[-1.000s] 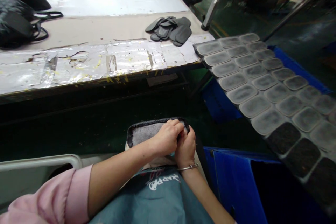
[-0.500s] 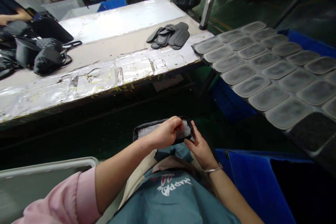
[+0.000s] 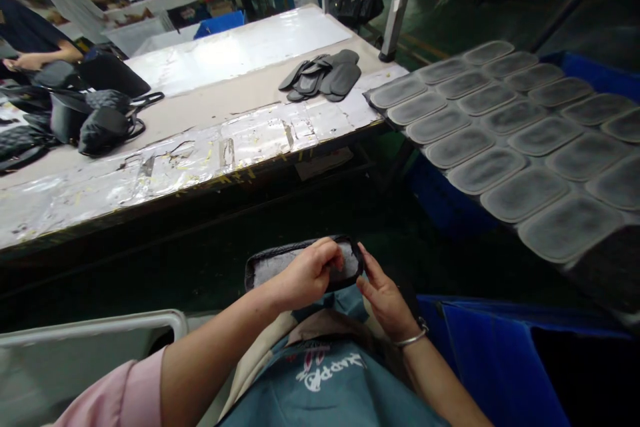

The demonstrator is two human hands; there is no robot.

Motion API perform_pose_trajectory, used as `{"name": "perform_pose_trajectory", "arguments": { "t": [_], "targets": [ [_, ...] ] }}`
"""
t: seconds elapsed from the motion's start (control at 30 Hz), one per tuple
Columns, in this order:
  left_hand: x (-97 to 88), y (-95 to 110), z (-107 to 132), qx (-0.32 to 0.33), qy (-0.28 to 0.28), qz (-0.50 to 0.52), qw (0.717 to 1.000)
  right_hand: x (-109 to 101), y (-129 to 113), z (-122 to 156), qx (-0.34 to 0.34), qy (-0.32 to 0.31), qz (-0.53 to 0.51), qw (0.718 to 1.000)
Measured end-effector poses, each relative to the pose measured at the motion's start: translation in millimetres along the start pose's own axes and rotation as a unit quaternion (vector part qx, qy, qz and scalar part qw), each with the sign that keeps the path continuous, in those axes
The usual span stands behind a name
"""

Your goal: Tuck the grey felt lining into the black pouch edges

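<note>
My left hand (image 3: pixel 305 273) is closed on a flat black pad (image 3: pixel 270 263) with a grey fuzzy face and a folded black rim, held over my lap. My right hand (image 3: pixel 383 293) sits at the pad's right end with its fingers stretched out, fingertips touching the rim. A metal bangle circles my right wrist. A teal apron covers my lap below both hands.
A worktable (image 3: pixel 165 160) with foil-taped front edge runs ahead. A pile of black pads (image 3: pixel 323 75) lies on it at right, black bags (image 3: pixel 95 120) at left. A board (image 3: pixel 505 140) of several grey pads slopes at right over blue bins (image 3: pixel 470 347). Another person's arm (image 3: pixel 35 57) is far left.
My right hand has opened from a closed grip at the pad's end to stretched fingers. The view has tilted up, showing more of the table and the bags.
</note>
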State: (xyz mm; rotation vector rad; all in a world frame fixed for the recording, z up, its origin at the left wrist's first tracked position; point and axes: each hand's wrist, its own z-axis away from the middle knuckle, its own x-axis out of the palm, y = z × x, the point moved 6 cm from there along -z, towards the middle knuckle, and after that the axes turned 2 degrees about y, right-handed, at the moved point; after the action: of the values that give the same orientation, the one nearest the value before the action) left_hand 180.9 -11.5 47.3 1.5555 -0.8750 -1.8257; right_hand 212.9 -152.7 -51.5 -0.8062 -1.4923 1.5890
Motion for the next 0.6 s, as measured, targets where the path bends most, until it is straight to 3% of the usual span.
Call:
{"name": "perform_pose_trajectory", "arguments": {
  "t": [0.1,0.43,0.5,0.6],
  "targets": [
    [2.0,1.4,0.1,-0.002,-0.008,-0.005,1.0,3.7,-4.6,0.6,-0.011,-0.019,0.036,0.999],
    [11.8,5.7,0.0,0.009,-0.023,-0.012,1.0,11.9,-25.3,-0.1,-0.041,0.125,0.159,0.978],
    [9.4,4.7,-0.7,0.0,-0.022,-0.017,1.0,10.8,-20.2,-6.2,-0.021,0.103,0.114,0.988],
    [6.9,4.6,-1.1,-0.003,-0.031,-0.013,0.999,8.8,-2.7,-12.2,0.061,0.029,-0.058,0.996]
  ]
}}
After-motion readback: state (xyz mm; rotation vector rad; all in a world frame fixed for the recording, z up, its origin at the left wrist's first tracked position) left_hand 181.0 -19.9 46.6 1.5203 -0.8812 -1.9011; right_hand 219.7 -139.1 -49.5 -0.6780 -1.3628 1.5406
